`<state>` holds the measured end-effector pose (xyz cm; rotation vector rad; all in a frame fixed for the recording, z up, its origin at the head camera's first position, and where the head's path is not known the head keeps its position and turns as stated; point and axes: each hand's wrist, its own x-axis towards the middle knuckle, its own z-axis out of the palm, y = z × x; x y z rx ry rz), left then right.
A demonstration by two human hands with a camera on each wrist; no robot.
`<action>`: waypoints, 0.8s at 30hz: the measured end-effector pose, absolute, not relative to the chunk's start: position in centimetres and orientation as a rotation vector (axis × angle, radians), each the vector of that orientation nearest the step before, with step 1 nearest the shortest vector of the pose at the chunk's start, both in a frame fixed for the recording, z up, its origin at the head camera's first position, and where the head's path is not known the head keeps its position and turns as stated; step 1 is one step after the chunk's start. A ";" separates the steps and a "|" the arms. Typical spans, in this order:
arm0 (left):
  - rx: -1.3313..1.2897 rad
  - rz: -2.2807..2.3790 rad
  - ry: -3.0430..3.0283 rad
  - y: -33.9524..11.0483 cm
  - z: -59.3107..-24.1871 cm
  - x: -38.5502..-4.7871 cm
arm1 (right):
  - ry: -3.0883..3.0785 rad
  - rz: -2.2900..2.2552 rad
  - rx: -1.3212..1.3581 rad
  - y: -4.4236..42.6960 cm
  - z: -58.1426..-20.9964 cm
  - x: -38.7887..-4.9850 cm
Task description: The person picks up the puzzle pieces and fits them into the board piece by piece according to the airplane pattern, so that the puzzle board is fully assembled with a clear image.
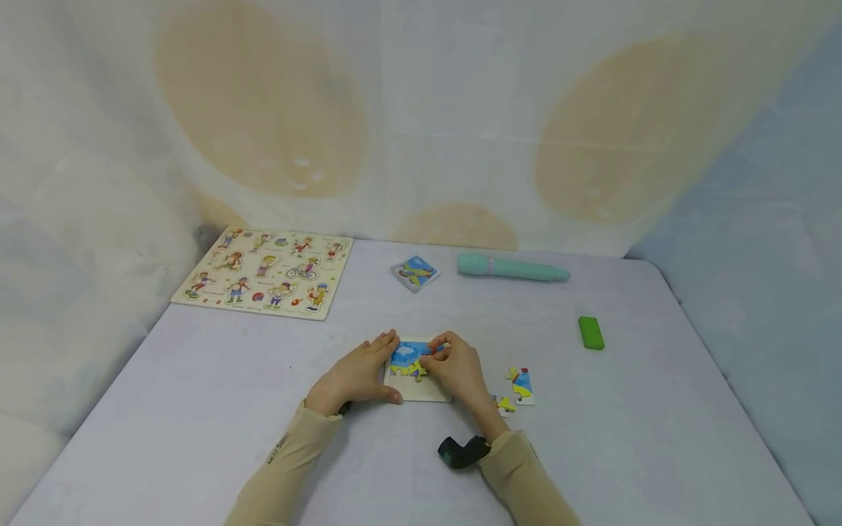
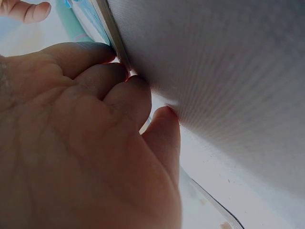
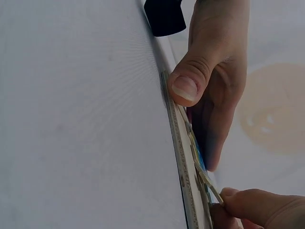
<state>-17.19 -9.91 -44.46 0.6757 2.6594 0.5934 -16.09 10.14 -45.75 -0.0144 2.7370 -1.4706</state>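
A small jigsaw board (image 1: 427, 393) lies in front of me, with joined blue and yellow pieces (image 1: 404, 354) on its upper part. My left hand (image 1: 355, 376) rests at the board's left edge, fingers extended and thumb by the lower corner. The left wrist view shows the left hand (image 2: 86, 124) from close up against the board's side. Over the right part of the board, my right hand (image 1: 460, 372) pinches a jigsaw piece (image 3: 212, 187), tilted up from the board in the right wrist view. Its printed face is mostly hidden. Loose jigsaw pieces (image 1: 522, 386) lie right of the right hand.
A wooden puzzle board with figures (image 1: 263, 274) lies at the back left. Behind the hands are a small picture square (image 1: 415, 273) and a long teal, microphone-shaped object (image 1: 513, 267). A green block (image 1: 591, 333) lies to the right. Fabric walls border the table.
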 end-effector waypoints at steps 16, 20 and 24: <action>0.679 0.586 2.669 -9.9 -44.8 -17.2 | 2.877 -1.339 0.011 9.3 -46.2 -16.1; 0.682 0.579 2.667 -10.0 -44.9 -17.3 | 2.886 -1.338 0.001 9.3 -46.2 -16.0; 0.676 0.580 2.664 -10.0 -44.8 -17.3 | 2.854 -1.389 -0.005 9.5 -46.2 -16.2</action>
